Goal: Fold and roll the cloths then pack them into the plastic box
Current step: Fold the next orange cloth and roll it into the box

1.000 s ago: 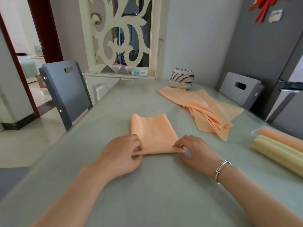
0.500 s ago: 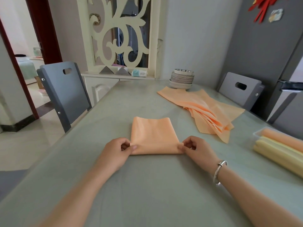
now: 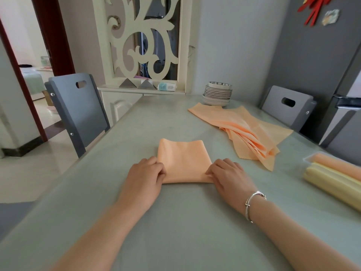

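On the table [image 3: 175, 222], the folded cloth [image 3: 183, 161] lies lengthwise away from the person.

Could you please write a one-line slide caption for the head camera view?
Left hand and right hand grip the near corners of a folded orange cloth on the grey-green table.

Plain orange cloth [image 3: 183, 163], grey-green table [image 3: 175, 222]

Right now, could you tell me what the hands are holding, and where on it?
Both hands hold the folded orange cloth at its near edge: left hand at the near-left corner, right hand at the near-right corner.
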`<state>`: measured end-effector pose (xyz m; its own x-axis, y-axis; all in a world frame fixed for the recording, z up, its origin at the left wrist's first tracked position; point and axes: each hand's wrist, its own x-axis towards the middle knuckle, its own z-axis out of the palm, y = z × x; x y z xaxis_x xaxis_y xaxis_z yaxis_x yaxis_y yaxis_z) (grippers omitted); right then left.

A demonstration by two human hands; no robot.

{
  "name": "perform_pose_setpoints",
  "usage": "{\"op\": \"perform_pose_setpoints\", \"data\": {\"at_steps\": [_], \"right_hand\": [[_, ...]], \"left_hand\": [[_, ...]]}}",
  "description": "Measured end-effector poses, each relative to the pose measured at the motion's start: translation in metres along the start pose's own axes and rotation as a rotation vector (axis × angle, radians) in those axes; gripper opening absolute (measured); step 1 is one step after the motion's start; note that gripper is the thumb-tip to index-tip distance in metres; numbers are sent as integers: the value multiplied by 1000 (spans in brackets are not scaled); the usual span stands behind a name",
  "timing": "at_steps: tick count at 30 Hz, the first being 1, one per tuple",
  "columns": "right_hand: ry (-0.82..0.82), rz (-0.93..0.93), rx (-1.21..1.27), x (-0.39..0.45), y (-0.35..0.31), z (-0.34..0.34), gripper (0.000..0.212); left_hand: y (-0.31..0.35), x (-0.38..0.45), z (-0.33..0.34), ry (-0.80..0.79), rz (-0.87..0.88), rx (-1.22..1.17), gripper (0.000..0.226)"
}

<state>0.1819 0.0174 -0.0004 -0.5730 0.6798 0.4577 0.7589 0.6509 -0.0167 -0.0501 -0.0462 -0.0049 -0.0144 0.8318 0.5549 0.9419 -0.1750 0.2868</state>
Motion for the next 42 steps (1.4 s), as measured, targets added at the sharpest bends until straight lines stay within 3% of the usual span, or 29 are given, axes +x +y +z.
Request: {"op": "perform_pose_setpoints", "data": {"at_steps": [4,7,11,15,19,22,24,30,35,39,42], "right_hand": [[-70,121,89,-3,0,-3,29],[-62,245,167,0,-1,-2,21],[-30,430,444,1,2,-2,5],[-38,564,684,-4,3,-4,17],[-94,523,538,-4,-1,-3,14],[-79,431,249,-1,-5,-2,17],[-29,336,108,0,-7,-3,19],[19,51,-43,-2,-10,0,31],[-62,96,110,-5,-3,-1,35],[-48,230,323,-1,-2,-3,20],[-55,321,374,-4,1,-5,12]], "left_hand": [[-7,-5,-5,-96,90,54,13],[-10,-5,-5,-86,51,42,17],[-8,-1,-3,-58,-144,-103,8],[-9,-1,3,-59,-392,-336,13],[-7,0,8,-75,-482,-326,15],[-2,1,8,-47,-461,-163,23],[1,0,5,-11,-394,-43,26],[7,3,4,26,-75,93,6],[0,0,-6,-54,-68,69,17],[-5,-1,-12,-160,-86,46,27],[-6,-1,-14,-140,-176,-43,16]]}}
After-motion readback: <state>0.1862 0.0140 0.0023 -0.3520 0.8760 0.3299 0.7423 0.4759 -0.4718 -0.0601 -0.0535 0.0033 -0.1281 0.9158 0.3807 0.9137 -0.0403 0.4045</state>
